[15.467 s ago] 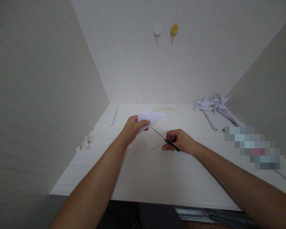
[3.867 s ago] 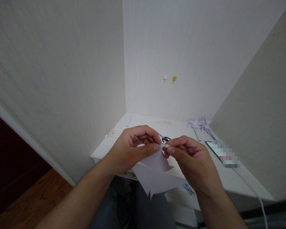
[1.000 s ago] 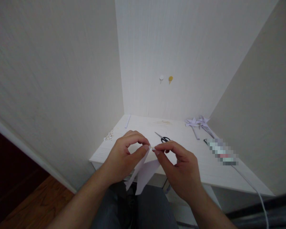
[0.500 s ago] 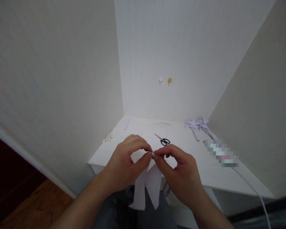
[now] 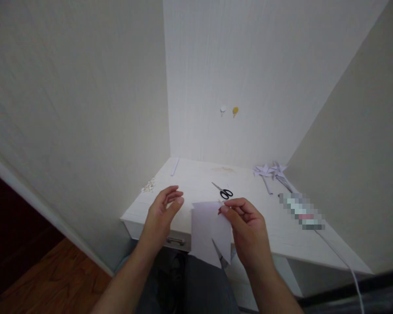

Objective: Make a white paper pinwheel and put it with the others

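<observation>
A square sheet of white paper [image 5: 205,226] hangs in front of the desk edge, with a long slit cut into its lower right part. My right hand [image 5: 250,226] pinches the sheet near its upper right corner between thumb and fingers. Off to the left of the paper, my left hand [image 5: 160,216] is raised with its fingers loosely bent and apart, holding nothing. Just beyond my right fingertips, black-handled scissors [image 5: 226,193] lie on the desk, blades pointing away to the left.
On the white desk [image 5: 196,181] are a small heap of white bits [image 5: 148,186], a white strip [image 5: 174,167] and paper pinwheels [image 5: 265,169] with stick handles. A blurred-out object [image 5: 303,212] trails a white cable [image 5: 334,247] at the right. A drawer handle [image 5: 176,240] shows below.
My left hand has let go of the paper and moved left. The sheet, bent together before, has spread out flat and hangs from my right hand.
</observation>
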Demonstrator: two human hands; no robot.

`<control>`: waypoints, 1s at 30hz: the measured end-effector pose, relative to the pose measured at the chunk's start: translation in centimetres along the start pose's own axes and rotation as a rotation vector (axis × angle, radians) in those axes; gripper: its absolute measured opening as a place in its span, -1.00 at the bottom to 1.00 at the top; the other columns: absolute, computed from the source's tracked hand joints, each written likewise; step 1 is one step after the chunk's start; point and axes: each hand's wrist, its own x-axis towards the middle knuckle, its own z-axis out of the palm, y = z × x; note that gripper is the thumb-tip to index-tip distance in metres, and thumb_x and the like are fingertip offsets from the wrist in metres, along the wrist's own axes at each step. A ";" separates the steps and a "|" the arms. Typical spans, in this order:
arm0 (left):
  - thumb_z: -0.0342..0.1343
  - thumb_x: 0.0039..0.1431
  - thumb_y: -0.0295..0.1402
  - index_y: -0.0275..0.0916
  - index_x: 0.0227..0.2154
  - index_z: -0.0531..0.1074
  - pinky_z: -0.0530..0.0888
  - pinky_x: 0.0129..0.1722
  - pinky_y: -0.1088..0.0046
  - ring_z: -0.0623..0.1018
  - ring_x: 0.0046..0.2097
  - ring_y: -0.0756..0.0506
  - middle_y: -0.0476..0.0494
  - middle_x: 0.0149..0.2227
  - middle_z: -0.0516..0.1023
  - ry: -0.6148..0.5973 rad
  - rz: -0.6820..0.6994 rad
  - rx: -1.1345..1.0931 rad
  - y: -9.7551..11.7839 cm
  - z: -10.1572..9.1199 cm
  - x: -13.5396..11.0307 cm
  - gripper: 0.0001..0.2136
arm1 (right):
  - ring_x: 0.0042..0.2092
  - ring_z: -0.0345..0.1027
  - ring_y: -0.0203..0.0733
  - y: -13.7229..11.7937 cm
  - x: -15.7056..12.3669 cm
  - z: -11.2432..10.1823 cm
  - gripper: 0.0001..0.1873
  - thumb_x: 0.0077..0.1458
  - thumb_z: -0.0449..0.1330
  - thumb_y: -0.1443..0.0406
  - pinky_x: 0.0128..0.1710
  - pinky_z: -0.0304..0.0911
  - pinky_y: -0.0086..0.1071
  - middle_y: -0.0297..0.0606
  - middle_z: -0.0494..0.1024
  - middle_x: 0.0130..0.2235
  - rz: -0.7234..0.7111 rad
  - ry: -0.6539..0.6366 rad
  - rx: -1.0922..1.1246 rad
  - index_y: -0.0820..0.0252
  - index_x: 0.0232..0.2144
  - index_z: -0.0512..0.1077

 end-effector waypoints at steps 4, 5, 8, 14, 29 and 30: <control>0.37 0.10 0.02 -0.25 -0.02 0.55 0.55 -0.20 0.35 0.66 -0.09 -0.18 -0.27 -0.11 0.68 -0.183 -0.388 -0.308 -2.9 1.8 -1.5 -0.49 | -0.43 0.48 -0.22 0.3 -0.4 0.3 -0.67 -0.02 0.54 0.08 -0.44 0.37 -0.40 -0.27 0.67 -0.41 -0.040 0.071 -0.012 0.15 -0.36 0.58; 0.43 0.03 -0.04 -0.25 -0.08 0.57 0.53 -0.24 0.39 0.65 -0.18 -0.13 -0.21 -0.18 0.68 -0.173 -0.386 -0.336 -3.1 2.1 -1.7 -0.52 | -0.42 0.48 -0.22 0.3 -0.5 0.4 -0.67 -0.03 0.55 0.09 -0.43 0.37 -0.40 -0.27 0.67 -0.42 -0.050 0.095 -0.021 0.15 -0.37 0.58; 0.54 -0.16 -0.18 -0.24 -0.27 0.59 0.47 -0.36 0.49 0.55 -0.37 -0.02 -0.05 -0.38 0.62 -0.059 -0.273 -0.303 -2.8 2.7 -1.7 -0.60 | -0.41 0.47 -0.22 0.5 -0.8 0.3 -0.69 -0.02 0.54 0.11 -0.42 0.34 -0.40 -0.27 0.66 -0.42 -0.082 0.149 -0.076 0.16 -0.36 0.59; 0.44 -0.02 -0.22 -0.24 -0.38 0.60 0.45 -0.36 0.48 0.54 -0.36 -0.04 -0.06 -0.40 0.62 -0.098 -0.075 -0.104 -1.1 2.3 -1.5 -0.77 | -0.29 0.49 -0.15 1.0 -1.2 -0.3 -0.82 0.11 0.44 0.17 -0.29 0.39 -0.30 -0.23 0.66 -0.34 -0.197 0.094 -0.320 0.15 -0.32 0.62; 0.36 0.18 -0.34 -0.15 -0.35 0.68 0.53 -0.19 0.44 0.65 -0.23 -0.08 -0.05 -0.31 0.73 -0.248 0.124 0.064 4.1 0.8 -2.9 -0.97 | -0.31 0.47 -0.17 -4.7 -1.6 0.5 -0.92 0.15 0.35 0.35 -0.27 0.36 -0.30 -0.32 0.64 -0.38 -0.356 -0.234 -0.629 0.06 -0.36 0.64; 0.36 0.19 -0.35 -0.15 -0.35 0.69 0.52 -0.20 0.45 0.65 -0.24 -0.07 -0.04 -0.32 0.73 -0.263 0.132 0.066 4.3 0.7 -3.0 -0.97 | -0.30 0.47 -0.18 -5.0 -1.6 0.6 -0.91 0.15 0.35 0.36 -0.27 0.36 -0.30 -0.33 0.65 -0.38 -0.360 -0.259 -0.637 0.06 -0.36 0.64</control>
